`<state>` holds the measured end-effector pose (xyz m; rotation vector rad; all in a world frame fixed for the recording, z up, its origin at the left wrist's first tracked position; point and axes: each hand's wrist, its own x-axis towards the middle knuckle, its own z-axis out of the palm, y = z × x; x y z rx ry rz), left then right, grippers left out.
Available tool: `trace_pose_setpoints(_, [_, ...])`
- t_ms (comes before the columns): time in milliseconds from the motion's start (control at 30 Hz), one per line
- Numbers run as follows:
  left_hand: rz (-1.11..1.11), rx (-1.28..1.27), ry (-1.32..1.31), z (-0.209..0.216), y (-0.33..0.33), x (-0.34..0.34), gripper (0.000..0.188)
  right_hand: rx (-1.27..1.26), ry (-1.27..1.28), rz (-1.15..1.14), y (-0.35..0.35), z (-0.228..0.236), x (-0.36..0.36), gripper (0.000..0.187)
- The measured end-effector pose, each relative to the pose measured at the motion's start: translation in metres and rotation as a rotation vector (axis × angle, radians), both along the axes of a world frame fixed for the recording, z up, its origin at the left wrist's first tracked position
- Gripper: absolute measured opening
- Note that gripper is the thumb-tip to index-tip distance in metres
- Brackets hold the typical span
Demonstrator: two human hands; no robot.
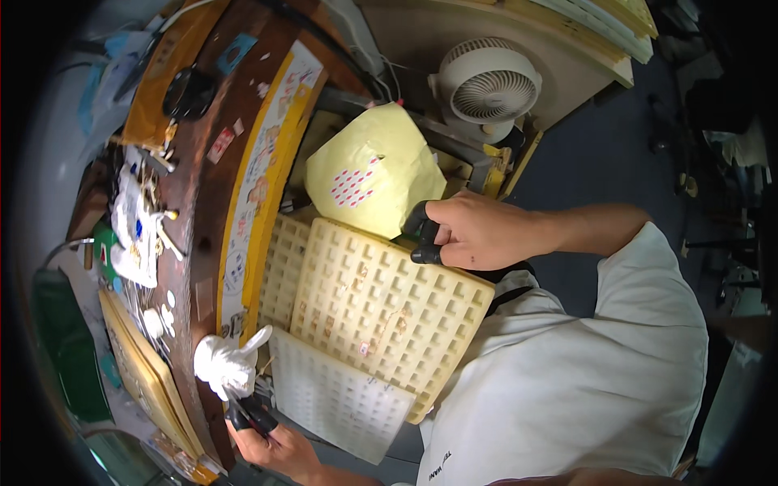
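Black finger cots cover the fingertips of both my hands. My right hand (490, 233) is curled closed over the far right edge of a cream tray (381, 304) with rows of square pockets; what its fingers hold, if anything, is hidden. Just beyond those fingertips lies a pale yellow sheet (377, 166) with a patch of pink marks. At the lower left, my left hand (279, 454) pinches a slim metal tool like tweezers (235, 399). Its tip meets a bunched white cloth-like bundle (223, 362) at the bench edge. A few small brownish pieces sit in the tray's pockets.
A translucent white pocketed sheet (340, 397) lies beside the cream tray, low in view. The wooden bench (207, 202) at left has a yellow-edged strip (263, 178) and carries small tools and a black round container (189, 93). A white fan (490, 85) stands at the back.
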<state>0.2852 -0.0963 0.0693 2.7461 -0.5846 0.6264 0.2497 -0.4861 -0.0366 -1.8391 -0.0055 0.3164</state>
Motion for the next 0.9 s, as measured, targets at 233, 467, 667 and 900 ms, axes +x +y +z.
trace_pose_setpoints(233, [-0.006, -0.005, 0.010, 0.000, -0.001, -0.002, 0.016, 0.182, 0.136, 0.049, 0.029, -0.020, 0.025, 0.026])
trace_pose_setpoints(467, [-0.008, -0.055, 0.043, 0.004, -0.009, -0.006, 0.014, 0.582, 0.178, -0.030, 0.041, -0.021, 0.030, 0.025])
trace_pose_setpoints(667, [0.008, -0.026, 0.080, 0.014, -0.009, -0.015, 0.014, 0.558, 0.180, -0.020, 0.031, -0.015, 0.042, 0.026])
trace_pose_setpoints(900, [-0.018, 0.061, -0.038, 0.017, -0.013, -0.018, 0.017, 0.494, 0.192, -0.053, 0.050, -0.032, 0.047, 0.024])
